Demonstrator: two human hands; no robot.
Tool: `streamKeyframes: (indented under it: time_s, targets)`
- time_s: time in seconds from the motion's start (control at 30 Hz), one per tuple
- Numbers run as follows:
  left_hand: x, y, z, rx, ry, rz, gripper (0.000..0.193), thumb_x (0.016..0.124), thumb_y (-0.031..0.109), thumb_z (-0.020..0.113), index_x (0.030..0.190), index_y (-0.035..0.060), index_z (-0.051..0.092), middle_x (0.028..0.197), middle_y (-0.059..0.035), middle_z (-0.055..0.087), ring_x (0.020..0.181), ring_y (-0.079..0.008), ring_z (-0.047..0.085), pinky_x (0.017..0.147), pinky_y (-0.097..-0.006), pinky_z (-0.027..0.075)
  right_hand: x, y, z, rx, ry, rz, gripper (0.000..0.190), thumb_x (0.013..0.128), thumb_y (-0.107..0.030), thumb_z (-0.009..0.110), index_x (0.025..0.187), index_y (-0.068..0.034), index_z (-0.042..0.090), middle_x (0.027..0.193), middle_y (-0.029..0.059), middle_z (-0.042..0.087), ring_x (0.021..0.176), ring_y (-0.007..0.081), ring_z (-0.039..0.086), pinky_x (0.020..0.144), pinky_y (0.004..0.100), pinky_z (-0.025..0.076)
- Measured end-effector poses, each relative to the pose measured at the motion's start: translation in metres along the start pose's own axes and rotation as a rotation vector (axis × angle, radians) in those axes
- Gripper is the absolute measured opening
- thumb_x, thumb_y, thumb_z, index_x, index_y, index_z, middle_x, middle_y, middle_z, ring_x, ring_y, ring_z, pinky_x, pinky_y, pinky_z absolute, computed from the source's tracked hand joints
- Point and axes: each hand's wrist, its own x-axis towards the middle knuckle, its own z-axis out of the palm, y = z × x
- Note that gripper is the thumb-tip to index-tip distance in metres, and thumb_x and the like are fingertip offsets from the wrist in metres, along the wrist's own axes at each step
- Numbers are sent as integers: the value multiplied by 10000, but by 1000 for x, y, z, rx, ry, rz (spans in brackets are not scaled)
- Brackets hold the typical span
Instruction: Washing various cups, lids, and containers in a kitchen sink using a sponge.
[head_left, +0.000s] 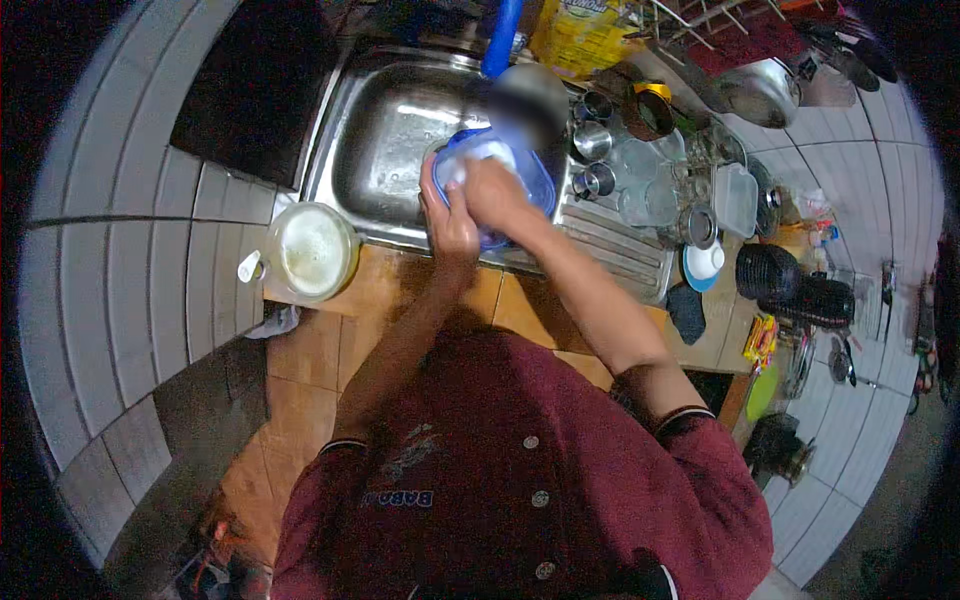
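Over the right part of the stainless steel sink (375, 150) I see both hands at a translucent blue plastic container (541, 184). My left hand (452, 225) grips the container's left side, thumb up along its rim. Inside it, my right hand (491, 191) presses on something white and blurred, perhaps a sponge or foam; its fingers are partly hidden. More blue plastic shows below and behind the container. A blurred round spot covers the area just above. On the counter left of the sink stands a tub of foamy liquid (313, 251).
A blue tube (501, 37) comes down at the sink's back edge. Metal cups (592, 141) and clear glasses (649, 199) crowd the ribbed drainboard (615, 251) at right. Beyond stand a white bowl (705, 259) and black containers (769, 271). A tiled wall (120, 285) borders the left.
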Motion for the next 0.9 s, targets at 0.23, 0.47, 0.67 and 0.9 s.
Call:
streamKeyframes:
  time_s: [0.23, 0.47, 0.67, 0.9]
  targets:
    - [7, -6, -3, -118, -17, 131, 460, 957, 82, 372, 1399, 13, 266, 1275, -199, 405, 1126, -258, 457, 1002, -362, 351, 13, 22, 7, 120, 328, -78, 309, 762, -111, 585, 1044, 5, 635, 967, 290, 623, 894, 427, 611, 814, 468, 480]
    - [31, 8, -20, 44, -9, 26, 436, 982, 167, 337, 1377, -10, 285, 1259, -218, 408, 1155, -291, 440, 993, -397, 347, -3, 29, 22, 95, -285, -410, 277, 818, -86, 500, 1040, -3, 643, 901, 228, 661, 860, 406, 632, 778, 461, 504]
    - [27, 14, -7, 329, 56, 90, 434, 966, 187, 381, 1377, 52, 358, 1249, -255, 396, 1156, -353, 439, 995, -428, 340, -7, 32, 7, -268, -376, -410, 185, 796, -101, 512, 839, 46, 617, 863, 256, 634, 847, 386, 635, 754, 428, 524]
    - [33, -5, -36, 370, 62, 43, 422, 959, 227, 392, 1341, 49, 417, 1198, -256, 431, 1114, -370, 460, 969, -446, 351, -35, 65, 32, 253, -283, -523, 423, 804, -57, 538, 1227, -60, 526, 1048, 216, 606, 961, 345, 602, 847, 410, 482]
